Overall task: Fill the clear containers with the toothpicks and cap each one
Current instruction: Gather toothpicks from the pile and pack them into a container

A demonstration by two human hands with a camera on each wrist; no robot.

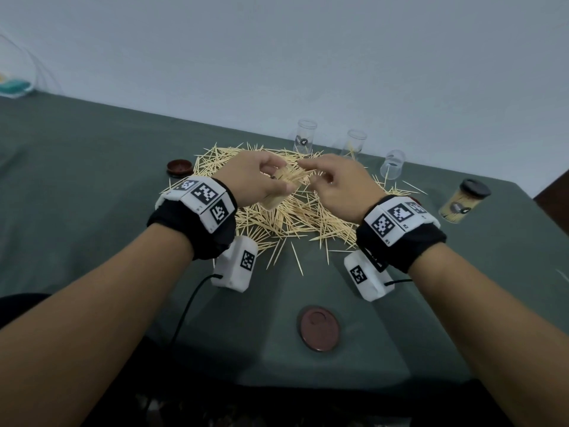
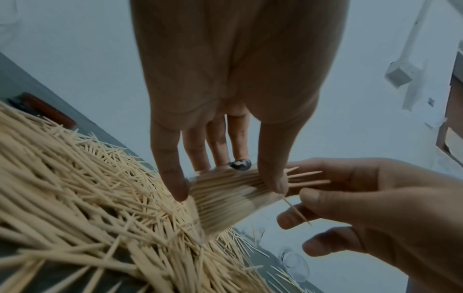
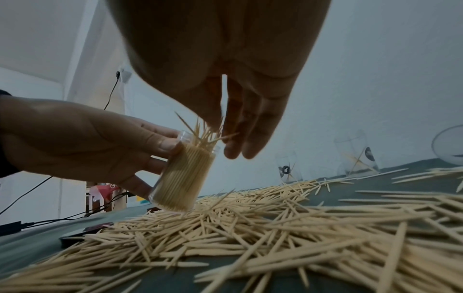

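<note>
Hundreds of toothpicks (image 1: 286, 211) lie in a big heap on the green table (image 1: 92, 180), approx. in the middle. Our left hand (image 1: 258, 180) grips a clear container (image 3: 183, 178), tilted, nearly full, its base on the heap. Our right hand (image 1: 338, 186) is at the container's mouth w/ fingers (image 3: 240, 126) loosely bent on the sticking-out picks; we cannot tell if it pinches any. Three open containers (image 1: 304, 137) stand behind, one capped container (image 1: 463, 204) at right, a brown cap (image 1: 318, 328) nearer us.

Left hand (image 1: 255, 177) curled in a grip; right hand (image 1: 341, 183) fingers apparently loosely extended.
</note>
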